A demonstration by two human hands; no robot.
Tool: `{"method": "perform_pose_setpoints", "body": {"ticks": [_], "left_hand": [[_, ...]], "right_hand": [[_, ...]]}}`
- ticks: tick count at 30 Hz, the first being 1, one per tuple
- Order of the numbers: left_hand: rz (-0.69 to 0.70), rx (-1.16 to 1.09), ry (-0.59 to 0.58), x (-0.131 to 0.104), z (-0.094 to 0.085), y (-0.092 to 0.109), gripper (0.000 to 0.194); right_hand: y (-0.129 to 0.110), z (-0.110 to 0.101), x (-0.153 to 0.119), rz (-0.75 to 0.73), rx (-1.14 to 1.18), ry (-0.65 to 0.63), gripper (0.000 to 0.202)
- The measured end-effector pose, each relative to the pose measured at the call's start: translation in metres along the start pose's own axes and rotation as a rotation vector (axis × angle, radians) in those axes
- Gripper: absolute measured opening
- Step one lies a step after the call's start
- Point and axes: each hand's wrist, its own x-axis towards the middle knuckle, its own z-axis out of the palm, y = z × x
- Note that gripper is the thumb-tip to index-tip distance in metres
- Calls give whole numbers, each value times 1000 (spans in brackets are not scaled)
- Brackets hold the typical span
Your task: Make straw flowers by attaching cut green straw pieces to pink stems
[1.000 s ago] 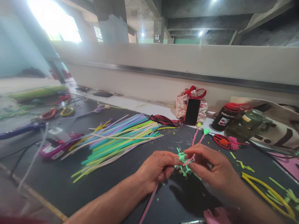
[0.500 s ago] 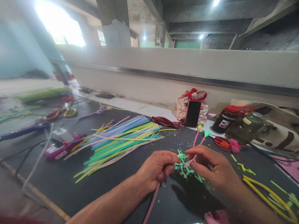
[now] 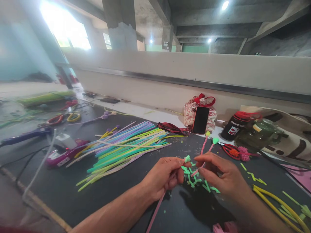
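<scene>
My left hand (image 3: 167, 174) pinches a pink stem (image 3: 155, 212) that runs down toward the near edge; a small green tip (image 3: 187, 159) sticks out past its thumb and finger. Just to the right, my right hand (image 3: 218, 170) has its thumb and fingers apart, close to the green tip and not closed on it. Short green pieces (image 3: 191, 181) lie scattered on the dark table below the hands. Behind the right hand are two pink stems, one with a yellow tip (image 3: 207, 133), the other with a green tip (image 3: 215, 140).
A pile of colored stems (image 3: 126, 145) spreads at the left, by a purple power strip (image 3: 65, 153). At the back stand a phone (image 3: 201, 120), a patterned bag (image 3: 189, 111) and a black bottle (image 3: 234, 126). Red-handled pliers (image 3: 229, 152) and yellow stems (image 3: 277, 204) lie at the right.
The green tip at my left hand has turned and now stands out more clearly above the fingers. My right hand has barely moved.
</scene>
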Motion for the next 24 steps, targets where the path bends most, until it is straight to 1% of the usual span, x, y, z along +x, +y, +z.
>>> {"method": "perform_pose_setpoints", "body": {"ticks": [4, 11, 17, 24], "left_hand": [[7, -25, -8, 1, -3, 0, 23], [11, -90, 6, -1, -5, 3, 17], [-23, -112, 42, -6, -3, 6, 19], [15, -59, 65, -8, -3, 6, 23]], "right_hand": [[4, 1, 0, -17, -27, 13, 14], [9, 2, -1, -29, -58, -7, 13], [9, 4, 0, -34, -53, -16, 11], [1, 5, 0, 16, -19, -6, 12]]}}
